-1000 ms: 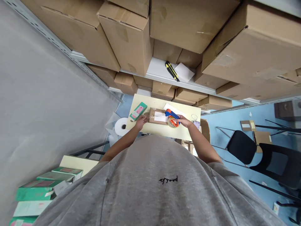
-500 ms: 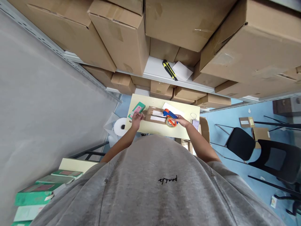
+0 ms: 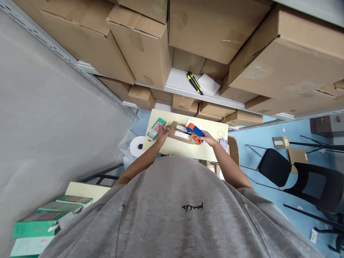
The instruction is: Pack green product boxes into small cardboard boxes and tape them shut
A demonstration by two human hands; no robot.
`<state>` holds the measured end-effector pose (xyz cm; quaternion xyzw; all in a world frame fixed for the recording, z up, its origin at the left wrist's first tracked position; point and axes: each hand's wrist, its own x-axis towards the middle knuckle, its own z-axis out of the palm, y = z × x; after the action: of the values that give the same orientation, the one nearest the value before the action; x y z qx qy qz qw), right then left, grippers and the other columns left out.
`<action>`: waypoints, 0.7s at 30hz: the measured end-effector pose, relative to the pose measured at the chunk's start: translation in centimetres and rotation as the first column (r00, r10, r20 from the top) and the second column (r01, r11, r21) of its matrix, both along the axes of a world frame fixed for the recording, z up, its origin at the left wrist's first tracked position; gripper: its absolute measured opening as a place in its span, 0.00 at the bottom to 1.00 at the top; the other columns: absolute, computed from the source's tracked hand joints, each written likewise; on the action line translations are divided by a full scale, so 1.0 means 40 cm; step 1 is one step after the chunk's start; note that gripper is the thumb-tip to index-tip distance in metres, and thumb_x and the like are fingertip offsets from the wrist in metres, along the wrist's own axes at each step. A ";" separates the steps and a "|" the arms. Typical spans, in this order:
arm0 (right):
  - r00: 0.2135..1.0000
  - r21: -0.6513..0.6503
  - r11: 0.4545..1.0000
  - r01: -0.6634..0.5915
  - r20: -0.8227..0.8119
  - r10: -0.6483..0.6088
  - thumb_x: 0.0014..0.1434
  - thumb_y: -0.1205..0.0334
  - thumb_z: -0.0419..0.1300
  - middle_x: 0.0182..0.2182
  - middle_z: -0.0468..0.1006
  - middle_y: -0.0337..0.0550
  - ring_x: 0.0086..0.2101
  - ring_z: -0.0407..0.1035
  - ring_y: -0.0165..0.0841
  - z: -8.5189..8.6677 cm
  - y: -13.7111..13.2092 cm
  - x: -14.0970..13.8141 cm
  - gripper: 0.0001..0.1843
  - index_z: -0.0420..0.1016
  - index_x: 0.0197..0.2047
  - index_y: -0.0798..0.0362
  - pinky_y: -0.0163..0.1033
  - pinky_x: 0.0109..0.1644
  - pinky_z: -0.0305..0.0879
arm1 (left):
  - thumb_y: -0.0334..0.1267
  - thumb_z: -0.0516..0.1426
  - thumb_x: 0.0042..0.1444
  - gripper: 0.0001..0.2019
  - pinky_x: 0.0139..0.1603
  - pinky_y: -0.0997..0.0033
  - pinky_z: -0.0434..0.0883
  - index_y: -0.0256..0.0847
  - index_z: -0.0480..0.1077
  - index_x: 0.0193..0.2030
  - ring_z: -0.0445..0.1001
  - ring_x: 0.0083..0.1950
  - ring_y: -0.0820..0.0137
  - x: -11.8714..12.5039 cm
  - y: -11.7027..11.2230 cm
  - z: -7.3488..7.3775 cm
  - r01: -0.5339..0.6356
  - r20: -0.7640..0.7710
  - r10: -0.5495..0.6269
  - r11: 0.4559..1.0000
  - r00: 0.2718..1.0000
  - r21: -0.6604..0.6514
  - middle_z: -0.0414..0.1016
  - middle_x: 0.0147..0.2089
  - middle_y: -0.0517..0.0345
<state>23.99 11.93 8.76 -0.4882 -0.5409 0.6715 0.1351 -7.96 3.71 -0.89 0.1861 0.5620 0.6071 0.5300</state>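
Observation:
A blue and orange tape dispenser (image 3: 198,131) with a roll of tape is gripped in my right hand (image 3: 208,138), over the right end of a small cardboard box (image 3: 177,135). White panels show on the box's top, with a dark gap between them. At the box's left end is my left hand (image 3: 162,134), its fingers pinched together. A clear, glossy bit of tape (image 3: 168,127) shows by those fingertips; how far it stretches is too faint to tell. Just left of that hand lies a green box with a pink picture (image 3: 154,130), partly covered by the fingers.
The pale yellow table (image 3: 172,152) bears a phone (image 3: 223,144) at its right. A white roll (image 3: 136,146) stands off the left edge. Above, shelves hold cardboard boxes (image 3: 199,28) and a yellow-black utility knife (image 3: 194,83). A black chair (image 3: 274,165) stands right.
My left hand has moved right, from beside the green box to the cardboard box's left end. The dispenser in my right hand has tilted slightly and stays over the box's right end.

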 end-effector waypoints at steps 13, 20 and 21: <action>0.999 -0.153 0.987 0.041 -0.026 -0.046 0.42 0.50 0.77 0.38 0.85 0.40 0.42 0.77 0.41 -0.013 0.016 -0.004 0.24 0.82 0.42 0.49 0.42 0.50 0.70 | 0.29 0.73 0.45 0.26 0.54 0.66 0.76 0.48 0.61 0.41 0.76 0.53 0.67 0.016 -0.007 0.043 -0.086 -0.103 0.091 0.995 0.991 0.055 0.72 0.46 0.58; 0.998 -0.034 0.999 -0.009 -0.063 0.006 0.45 0.48 0.76 0.40 0.84 0.39 0.43 0.76 0.40 -0.024 0.002 -0.005 0.23 0.81 0.42 0.49 0.43 0.54 0.69 | 0.26 0.73 0.43 0.27 0.50 0.71 0.73 0.47 0.60 0.41 0.76 0.45 0.72 0.022 0.098 0.030 -0.012 -0.038 0.010 0.998 0.999 -0.063 0.71 0.39 0.65; 0.999 -0.021 1.000 -0.006 -0.052 0.005 0.45 0.48 0.76 0.40 0.84 0.38 0.43 0.76 0.40 -0.026 0.000 -0.004 0.23 0.81 0.42 0.49 0.42 0.53 0.69 | 0.26 0.73 0.43 0.27 0.49 0.71 0.73 0.47 0.60 0.40 0.76 0.44 0.72 0.018 0.114 0.027 0.019 0.003 -0.018 0.996 1.000 -0.091 0.71 0.38 0.66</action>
<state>23.82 11.94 7.73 -0.4704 -0.5314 0.6899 0.1424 -7.23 8.28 0.21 0.1664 0.5868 0.5762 0.5440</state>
